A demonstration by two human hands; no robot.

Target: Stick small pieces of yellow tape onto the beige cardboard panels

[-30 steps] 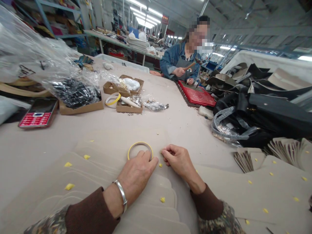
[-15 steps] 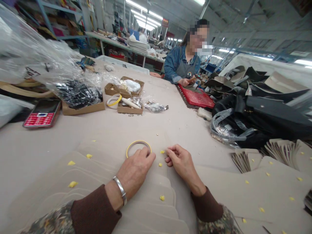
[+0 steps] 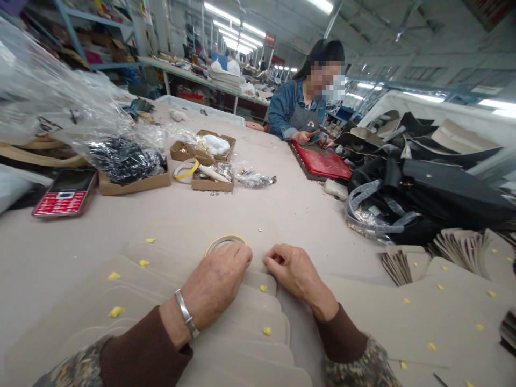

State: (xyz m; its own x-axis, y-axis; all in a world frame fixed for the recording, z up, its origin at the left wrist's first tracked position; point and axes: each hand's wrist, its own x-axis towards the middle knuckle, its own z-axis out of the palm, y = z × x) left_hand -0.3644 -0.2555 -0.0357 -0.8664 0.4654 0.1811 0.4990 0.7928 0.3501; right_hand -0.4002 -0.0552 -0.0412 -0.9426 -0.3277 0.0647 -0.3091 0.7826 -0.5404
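Observation:
My left hand (image 3: pixel 215 282) lies knuckles up on a fanned stack of beige cut pieces (image 3: pixel 242 344), its fingers curled over the near edge of a thin yellow tape ring (image 3: pixel 224 241). My right hand (image 3: pixel 293 271) rests just to the right, fingertips pinched together against the top beige piece; what it pinches is too small to make out. Small yellow stickers (image 3: pixel 263 288) dot the pieces. A silver bracelet (image 3: pixel 184 314) sits on my left wrist.
A red phone (image 3: pixel 64 193) lies far left. Cardboard trays (image 3: pixel 203 145) with hardware and plastic bags sit mid-table. Black bag parts (image 3: pixel 423 188) pile up on the right, with more beige pieces (image 3: pixel 443 301) below. A person in a denim jacket (image 3: pixel 300 107) works at a red mat (image 3: pixel 322 161).
My right hand has slid left toward my left hand and pressed down on the beige piece. My left hand has crept further over the tape ring. The person opposite has lowered the hammer.

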